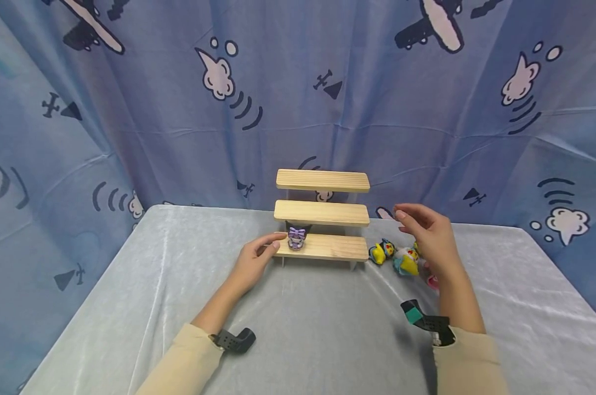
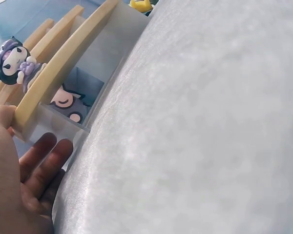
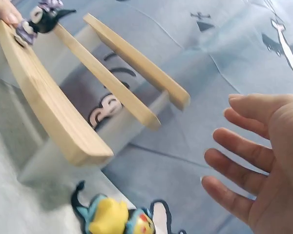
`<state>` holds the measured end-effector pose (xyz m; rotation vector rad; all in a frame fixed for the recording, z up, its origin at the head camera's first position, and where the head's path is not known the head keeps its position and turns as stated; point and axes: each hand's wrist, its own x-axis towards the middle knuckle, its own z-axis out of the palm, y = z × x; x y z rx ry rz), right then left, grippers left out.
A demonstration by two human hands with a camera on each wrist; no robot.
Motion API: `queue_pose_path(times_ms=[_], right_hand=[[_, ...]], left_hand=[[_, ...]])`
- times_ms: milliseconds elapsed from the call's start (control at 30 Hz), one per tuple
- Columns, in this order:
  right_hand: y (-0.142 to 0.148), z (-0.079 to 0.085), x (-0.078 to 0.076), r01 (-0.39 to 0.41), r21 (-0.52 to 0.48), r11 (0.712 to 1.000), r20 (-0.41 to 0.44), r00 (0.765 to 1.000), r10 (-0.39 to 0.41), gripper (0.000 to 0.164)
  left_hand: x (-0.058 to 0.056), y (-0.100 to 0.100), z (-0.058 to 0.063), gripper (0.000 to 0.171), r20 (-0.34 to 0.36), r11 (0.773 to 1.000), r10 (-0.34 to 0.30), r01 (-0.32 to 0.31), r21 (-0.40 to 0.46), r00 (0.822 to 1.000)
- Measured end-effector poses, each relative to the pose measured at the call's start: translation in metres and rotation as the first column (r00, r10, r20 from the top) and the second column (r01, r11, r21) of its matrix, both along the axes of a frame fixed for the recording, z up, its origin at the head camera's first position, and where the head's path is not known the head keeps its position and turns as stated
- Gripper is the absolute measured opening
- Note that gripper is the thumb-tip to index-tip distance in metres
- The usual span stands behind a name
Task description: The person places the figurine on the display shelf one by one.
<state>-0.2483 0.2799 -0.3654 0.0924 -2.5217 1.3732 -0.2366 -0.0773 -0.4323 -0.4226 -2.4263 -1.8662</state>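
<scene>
My left hand (image 1: pixel 252 260) touches the left end of a three-tier wooden display shelf (image 1: pixel 337 247), thumb and forefinger at the lowest board's end. In the left wrist view, its other fingers (image 2: pixel 39 175) spread beside the clear side support. Next to those fingertips, a purple-and-black figurine (image 1: pixel 296 238) stands upright on the lowest board. My right hand (image 1: pixel 433 238) hovers right of the shelf with loosely bent, spread fingers and nothing in its grasp. Below it lie a yellow-and-blue figurine (image 1: pixel 381 252), a similar white, yellow and blue one (image 1: pixel 406 261) and a pink item (image 1: pixel 432 281), partly hidden by the hand.
A pale, velvety cloth (image 1: pixel 327 329) covers the table. Behind the shelf hangs a blue curtain (image 1: pixel 288 109) printed with planes and clouds. The middle board (image 1: pixel 322 213) and top board (image 1: pixel 322 180) rise in steps toward the curtain.
</scene>
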Motion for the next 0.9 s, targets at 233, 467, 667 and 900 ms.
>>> queue_pose_path(times_ms=[233, 467, 667, 900], right_hand=[[0.021, -0.004, 0.002, 0.025, -0.031, 0.999, 0.078, 0.997, -0.022, 0.051], [0.032, -0.01, 0.003, 0.055, -0.007, 0.998, 0.202, 0.978, -0.052, 0.062], [0.042, -0.016, 0.004, -0.007, 0.081, 0.997, 0.304, 0.952, -0.018, 0.069], [0.043, -0.016, 0.003, -0.134, 0.134, 0.982, 0.409, 0.91, 0.068, 0.073]], left_hand=[[0.0, 0.0, 0.0, 0.031, 0.0, 1.0, 0.0, 0.0, 0.004, 1.0], [0.0, 0.0, 0.001, 0.031, 0.001, 1.0, -0.003, 0.003, 0.001, 1.0], [0.001, 0.0, 0.001, 0.031, 0.0, 1.0, -0.007, 0.007, 0.001, 1.0], [0.001, 0.0, 0.002, 0.031, 0.0, 1.0, -0.001, 0.001, 0.0, 1.0]])
